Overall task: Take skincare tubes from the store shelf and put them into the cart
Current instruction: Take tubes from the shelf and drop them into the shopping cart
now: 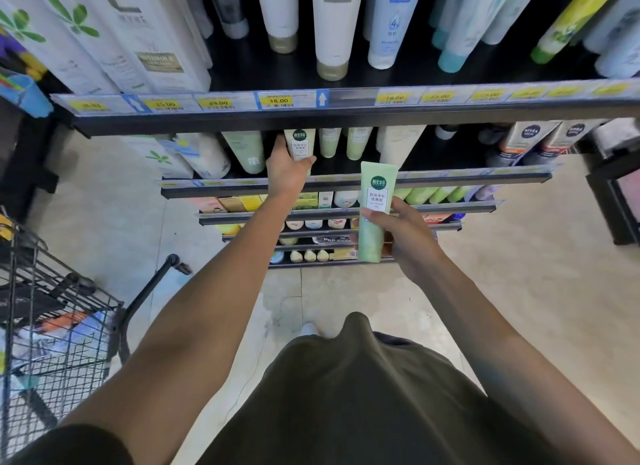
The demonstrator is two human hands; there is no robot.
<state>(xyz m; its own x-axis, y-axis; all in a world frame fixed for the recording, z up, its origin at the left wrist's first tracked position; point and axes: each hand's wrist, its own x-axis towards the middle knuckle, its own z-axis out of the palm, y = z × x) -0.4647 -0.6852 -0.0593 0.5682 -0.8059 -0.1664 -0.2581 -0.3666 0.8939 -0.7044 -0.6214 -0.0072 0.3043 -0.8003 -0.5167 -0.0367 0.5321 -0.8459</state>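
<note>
Pale green tube [374,208] I held upright before the shelves, cap down, second matching tube [300,144] I gripped standing on its shelf [346,184], wire cart [52,326] at left

Pale green smooth plastic tube [374,208]: satin finish. Black wire-mesh metal cart [59,329], 8 o'clock: matt. Beige floor tiles [519,274]: glossy.

Clothing worn by the person

A dark olive-green short-sleeved shirt [363,395] is worn, its left sleeve [69,444] ending above the elbow; both forearms are left bare, and a pale shoe [308,328] is glimpsed below the hem.
</note>
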